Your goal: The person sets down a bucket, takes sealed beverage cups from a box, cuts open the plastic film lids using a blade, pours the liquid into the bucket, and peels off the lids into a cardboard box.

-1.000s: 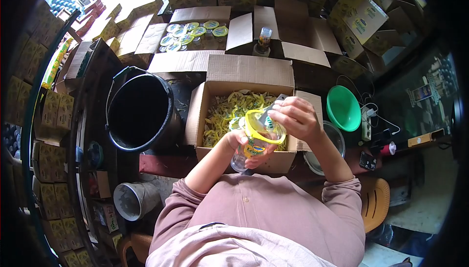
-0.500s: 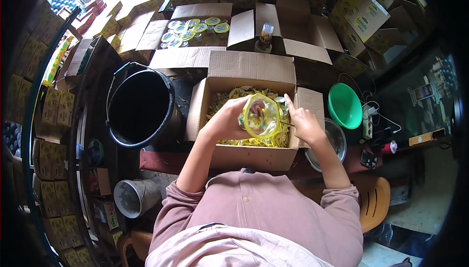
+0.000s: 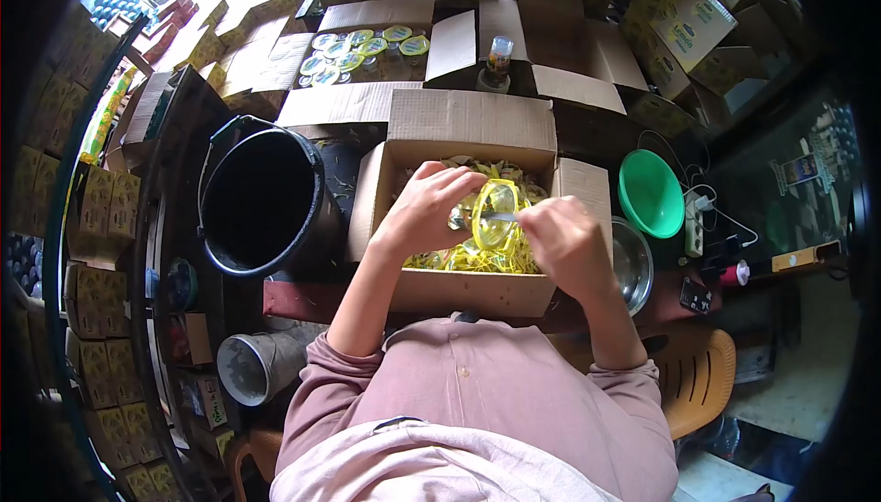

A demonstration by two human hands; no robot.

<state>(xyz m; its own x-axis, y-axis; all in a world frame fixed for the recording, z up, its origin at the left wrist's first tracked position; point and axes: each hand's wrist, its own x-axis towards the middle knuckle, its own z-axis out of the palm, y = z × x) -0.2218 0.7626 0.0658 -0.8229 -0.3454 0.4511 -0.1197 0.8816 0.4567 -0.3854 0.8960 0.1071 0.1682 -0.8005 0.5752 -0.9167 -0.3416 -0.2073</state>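
Note:
My left hand (image 3: 431,203) is closed around a clear plastic cup (image 3: 496,227) with a yellow rim, tilted so its mouth faces right. My right hand (image 3: 567,238) is a fist gripping a small knife (image 3: 500,217); its narrow metal blade points left, at the cup's mouth. Whether the blade touches the cup I cannot tell. Both hands are above an open cardboard box (image 3: 472,117), which holds a heap of thin yellow strips (image 3: 477,260) and lid scraps. The knife's handle is hidden in my fingers.
On the left stands a black bucket (image 3: 317,176), with a grey bucket (image 3: 240,375) lower down. A green bowl (image 3: 653,195) and a metal bowl (image 3: 633,268) lie to the right. Behind, another box (image 3: 353,98) contains several lidded cups (image 3: 349,60). A bottle (image 3: 499,57) stands beside it.
The cup has turned from facing me to facing right. My right hand has closed from a pointing finger into a fist, and the knife blade now reaches the cup's mouth.

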